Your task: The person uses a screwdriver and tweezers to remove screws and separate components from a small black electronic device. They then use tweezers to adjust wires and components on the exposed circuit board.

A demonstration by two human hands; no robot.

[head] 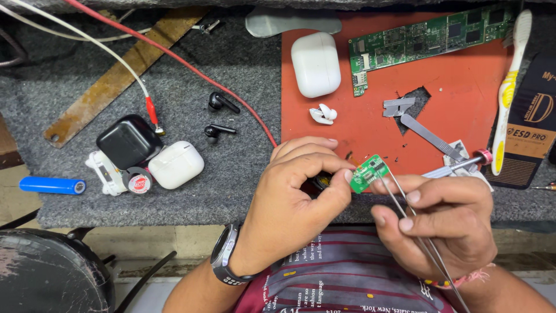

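My left hand (301, 191) pinches a small green circuit board (368, 172) between thumb and fingers at the front edge of the bench. My right hand (440, 220) grips thin metal tweezers (405, 211), whose tips touch the small board's right side. A dark part shows under my left fingers, mostly hidden. Both hands hover over the near edge of an orange work mat (463, 98).
On the mat lie a white earbud case (315, 62), a white earbud (322, 113), a long green circuit board (428, 37), a metal spudger (425, 132), a screwdriver (463, 165) and a toothbrush (509, 87). Left on grey felt: black earbuds (220, 103), black case (128, 141), white case (176, 164), blue cell (52, 185), red wire (174, 55).
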